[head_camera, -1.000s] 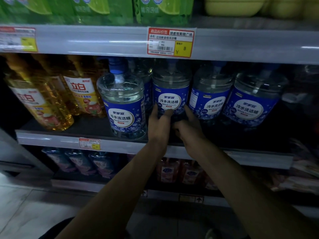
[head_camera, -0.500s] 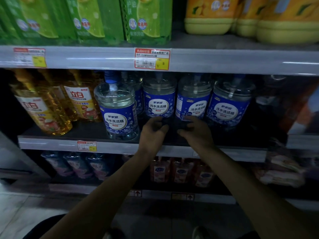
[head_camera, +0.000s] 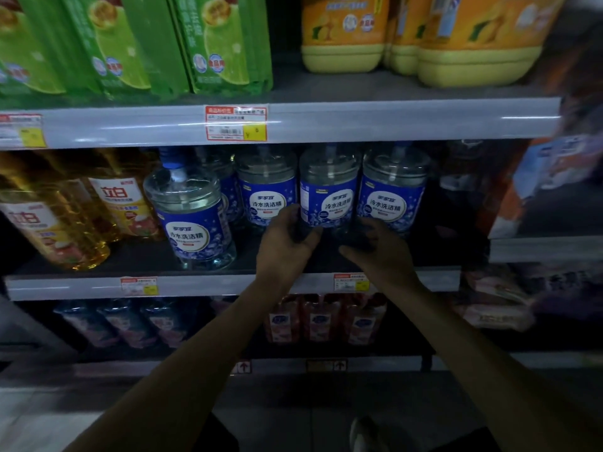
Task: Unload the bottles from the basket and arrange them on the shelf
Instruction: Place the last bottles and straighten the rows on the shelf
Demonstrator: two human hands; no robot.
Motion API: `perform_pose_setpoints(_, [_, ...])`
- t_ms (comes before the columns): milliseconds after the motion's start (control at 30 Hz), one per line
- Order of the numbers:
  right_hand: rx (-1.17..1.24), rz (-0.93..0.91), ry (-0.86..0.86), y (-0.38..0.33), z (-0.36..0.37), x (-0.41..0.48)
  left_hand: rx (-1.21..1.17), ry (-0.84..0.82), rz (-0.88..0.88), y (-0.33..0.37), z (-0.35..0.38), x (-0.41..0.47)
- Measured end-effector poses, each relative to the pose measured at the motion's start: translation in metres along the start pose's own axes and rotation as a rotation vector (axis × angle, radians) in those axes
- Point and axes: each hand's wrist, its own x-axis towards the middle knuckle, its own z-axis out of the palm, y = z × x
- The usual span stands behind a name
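Observation:
Several clear bottles with blue labels stand in a row on the dark middle shelf (head_camera: 208, 265). One blue-label bottle (head_camera: 191, 220) stands forward near the shelf's front edge. My left hand (head_camera: 287, 238) and my right hand (head_camera: 375, 244) reach onto the shelf. They curl round the base of the middle bottle (head_camera: 329, 187) from its left and right sides. The bottle's bottom is hidden behind my fingers. It stands upright between two like bottles, one on its left (head_camera: 266, 190) and one on its right (head_camera: 393, 190). The basket is out of view.
Amber bottles (head_camera: 55, 223) fill the left of the same shelf. Green refill packs (head_camera: 137, 44) and yellow jugs (head_camera: 456, 37) sit on the shelf above. Small red bottles (head_camera: 321, 321) line the shelf below. Stacked packages (head_camera: 538, 177) stick out at the right.
The view has tilted upward, so the shelf above shows more. My hands have shifted right from the neighbouring bottle's base and their fingers have curled round the middle bottle.

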Motion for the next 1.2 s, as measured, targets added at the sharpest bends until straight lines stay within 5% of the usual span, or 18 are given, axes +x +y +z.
perform_pose_setpoints(533, [-0.074,-0.012,0.030,0.019,-0.016,0.023,-0.264,0.246,-0.168,0.002,0.072,0.031])
perform_pose_setpoints(933, [-0.048,0.002,0.041,0.019,-0.021,0.021,0.055,0.299,-0.124,-0.003,0.079,0.031])
perform_pose_setpoints(1200, [-0.070,0.004,0.036,0.012,-0.025,0.013,-0.061,0.327,-0.144,-0.004,0.085,0.045])
